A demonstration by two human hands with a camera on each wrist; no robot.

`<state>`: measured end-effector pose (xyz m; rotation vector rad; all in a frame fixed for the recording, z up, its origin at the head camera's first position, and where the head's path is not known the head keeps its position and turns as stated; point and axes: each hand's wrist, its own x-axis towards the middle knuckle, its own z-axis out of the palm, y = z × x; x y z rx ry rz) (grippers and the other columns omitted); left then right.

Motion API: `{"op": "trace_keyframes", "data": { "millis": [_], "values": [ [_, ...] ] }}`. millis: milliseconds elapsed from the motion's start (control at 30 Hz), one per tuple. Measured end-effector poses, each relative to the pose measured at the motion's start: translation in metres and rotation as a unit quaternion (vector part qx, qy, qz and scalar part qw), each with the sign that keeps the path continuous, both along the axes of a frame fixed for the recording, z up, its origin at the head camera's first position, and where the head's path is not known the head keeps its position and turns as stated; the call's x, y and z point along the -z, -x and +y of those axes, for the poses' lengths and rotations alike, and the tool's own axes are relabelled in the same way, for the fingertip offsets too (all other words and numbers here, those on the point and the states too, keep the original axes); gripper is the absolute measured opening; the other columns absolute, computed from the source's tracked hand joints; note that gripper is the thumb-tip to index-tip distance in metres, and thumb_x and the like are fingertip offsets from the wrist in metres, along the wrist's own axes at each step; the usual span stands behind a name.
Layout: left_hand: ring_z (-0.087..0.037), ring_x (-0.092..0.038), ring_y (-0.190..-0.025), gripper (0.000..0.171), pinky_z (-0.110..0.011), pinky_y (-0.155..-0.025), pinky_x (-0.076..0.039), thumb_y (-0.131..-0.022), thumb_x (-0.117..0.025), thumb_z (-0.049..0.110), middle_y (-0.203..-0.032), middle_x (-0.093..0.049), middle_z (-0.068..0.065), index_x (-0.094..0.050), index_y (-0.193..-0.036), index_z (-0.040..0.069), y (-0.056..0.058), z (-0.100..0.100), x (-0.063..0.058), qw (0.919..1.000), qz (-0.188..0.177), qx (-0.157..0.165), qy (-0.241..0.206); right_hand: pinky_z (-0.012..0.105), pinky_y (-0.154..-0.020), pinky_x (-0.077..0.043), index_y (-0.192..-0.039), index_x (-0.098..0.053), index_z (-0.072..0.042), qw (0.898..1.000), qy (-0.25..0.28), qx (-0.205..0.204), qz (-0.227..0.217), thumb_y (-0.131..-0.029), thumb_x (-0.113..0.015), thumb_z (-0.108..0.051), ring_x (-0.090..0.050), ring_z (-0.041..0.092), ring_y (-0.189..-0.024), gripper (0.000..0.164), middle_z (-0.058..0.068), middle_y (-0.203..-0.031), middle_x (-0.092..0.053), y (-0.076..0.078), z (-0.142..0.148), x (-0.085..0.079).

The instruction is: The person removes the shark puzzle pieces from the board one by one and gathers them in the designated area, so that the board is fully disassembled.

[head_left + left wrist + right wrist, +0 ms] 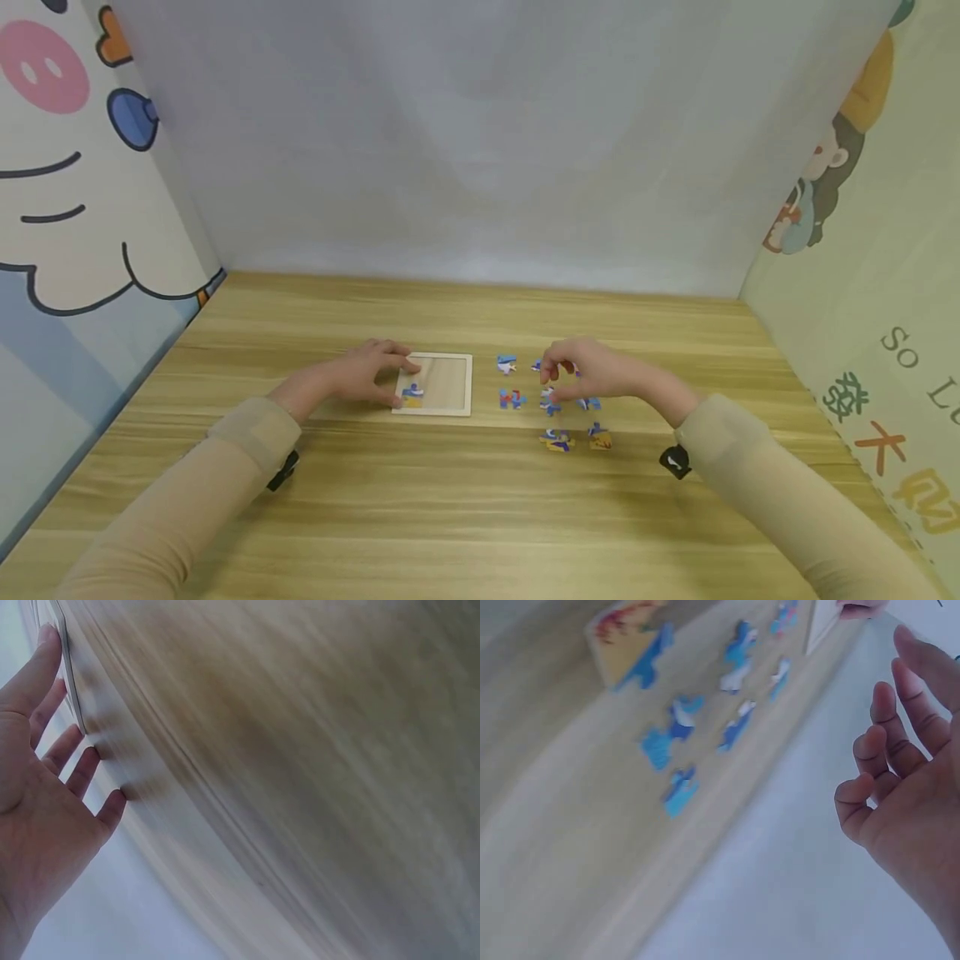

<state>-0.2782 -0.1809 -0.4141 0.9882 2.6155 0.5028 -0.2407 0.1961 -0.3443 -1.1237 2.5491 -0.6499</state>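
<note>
A light wooden puzzle tray point(468, 385) lies flat on the table, one blue and yellow puzzle piece point(412, 395) in its near left corner. My left hand point(371, 372) rests at the tray's left side, thumb by the near corner and fingers spread toward the far one. In the left wrist view its thumb point(48, 643) meets the tray's edge. Over the loose pieces hovers my right hand point(591, 367), fingers loosely bent and nothing between them. Below its thumb is a blue and white piece point(551, 407). The right wrist view shows the palm point(919, 817) apart from the pieces.
Several loose pieces lie right of the tray, among them a white and blue one point(506, 364), a red and blue one point(512, 400) and a yellow one point(600, 438). A pale cloth wall point(480, 167) stands behind the wooden table point(450, 517); printed panels flank it.
</note>
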Motion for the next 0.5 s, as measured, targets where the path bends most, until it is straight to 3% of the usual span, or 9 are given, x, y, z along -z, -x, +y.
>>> {"op": "trace_keyframes", "data": {
  "millis": [167, 500],
  "values": [
    [-0.042, -0.022, -0.137, 0.065, -0.065, -0.106, -0.018, -0.081, -0.072, 0.041, -0.15, -0.03, -0.015, -0.05, -0.137, 0.018, 0.002, -0.002, 0.003, 1.0, 0.0, 0.004, -0.002, 0.039, -0.074, -0.044, -0.097, -0.062, -0.011, 0.999, 0.0, -0.017, 0.036, -0.083, -0.073, -0.019, -0.048, 0.016, -0.081, 0.019, -0.004, -0.09, -0.056, 0.009, -0.017, -0.012],
    [-0.044, -0.02, -0.138, 0.071, -0.068, -0.106, -0.015, -0.08, -0.071, 0.046, -0.15, -0.029, -0.016, -0.045, -0.14, 0.018, 0.003, -0.005, 0.008, 0.9999, 0.009, 0.005, 0.0, 0.038, -0.084, -0.044, -0.1, -0.062, -0.019, 1.0, -0.006, -0.02, 0.023, -0.084, -0.073, -0.025, -0.052, 0.022, -0.091, 0.021, -0.005, -0.094, -0.054, 0.024, -0.058, -0.017]
  ]
}}
